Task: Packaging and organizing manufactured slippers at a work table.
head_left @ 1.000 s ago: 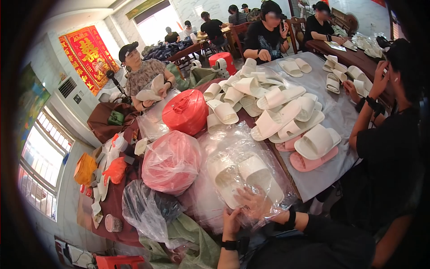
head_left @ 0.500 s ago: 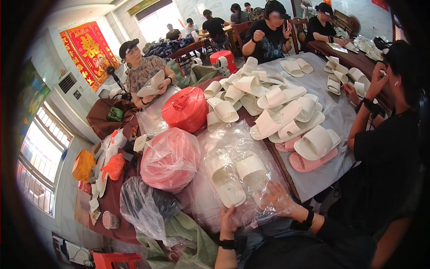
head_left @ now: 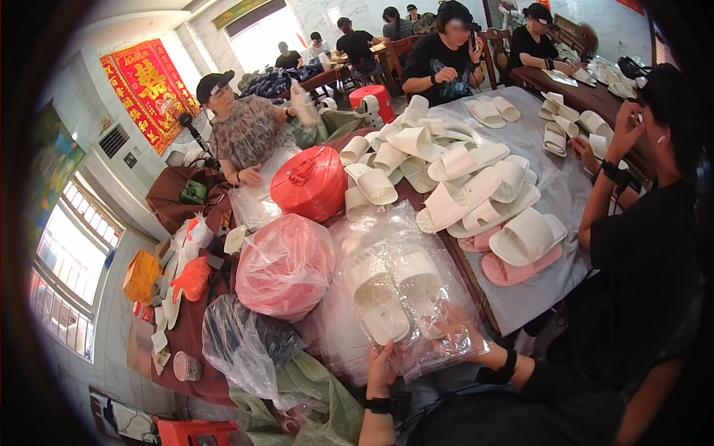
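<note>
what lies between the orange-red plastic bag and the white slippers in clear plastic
The head view shows a round pink bundle wrapped in clear plastic, left of the slippers.

Slippers smooth, matt; bag glossy clear plastic, wrinkled.

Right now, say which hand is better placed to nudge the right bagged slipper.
Right, probably: the right hand is at the heel of the right slipper; the left hand is by the left slipper.
</note>
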Demonstrator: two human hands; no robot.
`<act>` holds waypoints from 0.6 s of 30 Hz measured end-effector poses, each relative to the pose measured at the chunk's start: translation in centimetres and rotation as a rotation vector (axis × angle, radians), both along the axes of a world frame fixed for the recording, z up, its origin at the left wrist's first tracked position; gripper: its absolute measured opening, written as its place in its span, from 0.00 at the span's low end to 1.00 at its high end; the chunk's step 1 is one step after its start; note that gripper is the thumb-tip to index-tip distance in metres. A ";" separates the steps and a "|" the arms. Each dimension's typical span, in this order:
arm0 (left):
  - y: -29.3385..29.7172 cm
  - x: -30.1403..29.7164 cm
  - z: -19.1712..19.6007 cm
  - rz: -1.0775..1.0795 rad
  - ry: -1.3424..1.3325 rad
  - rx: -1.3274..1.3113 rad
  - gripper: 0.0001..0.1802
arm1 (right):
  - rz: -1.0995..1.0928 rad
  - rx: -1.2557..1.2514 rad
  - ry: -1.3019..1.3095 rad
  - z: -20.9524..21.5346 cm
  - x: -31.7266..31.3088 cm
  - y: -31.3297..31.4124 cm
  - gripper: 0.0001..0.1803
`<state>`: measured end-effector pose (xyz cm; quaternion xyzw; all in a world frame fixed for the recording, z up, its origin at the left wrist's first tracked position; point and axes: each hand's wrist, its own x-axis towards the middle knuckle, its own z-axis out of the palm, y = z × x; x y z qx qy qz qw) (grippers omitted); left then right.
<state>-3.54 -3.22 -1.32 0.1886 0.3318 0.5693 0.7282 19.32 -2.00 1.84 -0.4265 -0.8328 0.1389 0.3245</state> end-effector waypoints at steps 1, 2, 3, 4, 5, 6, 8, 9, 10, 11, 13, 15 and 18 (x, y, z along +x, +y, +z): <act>0.1 0.0 0.0 -0.008 0.038 -0.001 0.19 | -0.029 0.015 0.042 -0.2 -0.2 0.2 0.34; 0.1 0.1 0.0 -0.016 0.076 -0.002 0.20 | -0.058 0.031 0.085 -0.2 -0.4 0.4 0.33; 0.2 0.2 0.1 -0.017 0.075 -0.001 0.20 | -0.059 0.031 0.084 -0.2 -0.6 0.7 0.33; 0.2 0.4 0.3 0.008 0.059 0.020 0.21 | -0.069 0.003 0.076 0.1 -0.8 1.1 0.31; 0.2 0.5 0.4 0.033 0.044 0.041 0.22 | -0.079 -0.025 0.068 0.2 -1.1 1.4 0.29; 0.2 0.4 0.4 0.036 0.044 0.042 0.22 | -0.076 -0.025 0.069 0.2 -1.5 1.5 0.29; 0.4 0.5 0.3 0.023 0.149 0.057 0.23 | -0.211 0.141 -0.026 0.3 -2.0 1.5 0.27; 0.5 0.5 0.2 0.022 0.147 0.058 0.23 | -0.212 0.143 -0.028 0.1 -2.2 1.5 0.27; 0.6 0.5 0.1 0.014 0.143 0.080 0.24 | -0.253 0.139 -0.007 -0.3 -2.5 1.3 0.27; 0.6 0.5 -0.1 0.004 0.139 0.102 0.24 | -0.294 0.135 0.013 -0.6 -2.7 1.2 0.27; 0.6 0.3 -0.6 0.010 0.171 0.081 0.24 | -0.289 0.103 -0.060 -0.9 -2.7 0.9 0.28; 0.6 0.3 -1.0 0.010 0.200 0.060 0.24 | -0.288 0.070 -0.135 -1.1 -2.7 0.1 0.29; 0.6 0.5 -1.4 0.014 0.075 0.066 0.24 | -0.170 0.057 -0.094 -0.6 -2.6 -2.4 0.28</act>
